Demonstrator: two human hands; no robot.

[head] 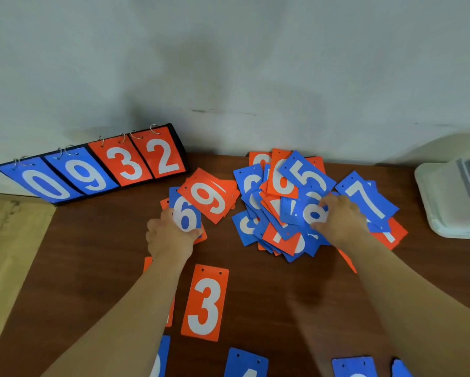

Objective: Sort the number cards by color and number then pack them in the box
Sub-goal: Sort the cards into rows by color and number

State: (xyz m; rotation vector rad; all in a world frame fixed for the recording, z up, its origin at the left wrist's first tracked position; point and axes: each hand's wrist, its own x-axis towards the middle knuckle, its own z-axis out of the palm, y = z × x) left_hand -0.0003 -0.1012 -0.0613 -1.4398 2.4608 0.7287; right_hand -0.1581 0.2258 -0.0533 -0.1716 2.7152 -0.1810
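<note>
A loose heap of blue and orange number cards (288,202) lies on the brown table (97,262) near the wall. My right hand (340,221) rests on the heap and pinches a blue 8 card (310,213). My left hand (168,235) holds a small stack with a blue 6 card (185,213) on top, beside an orange 9 card (209,197). An orange 3 card (205,303) lies flat near me. Several blue cards (246,363) lie along the near edge, cut off by the frame.
A flip scoreboard (92,170) showing 0, 9, 3, 2 leans against the wall at the back left. A white plastic box (451,197) stands at the right edge of the table. A lighter wooden surface (8,240) adjoins the table on the left.
</note>
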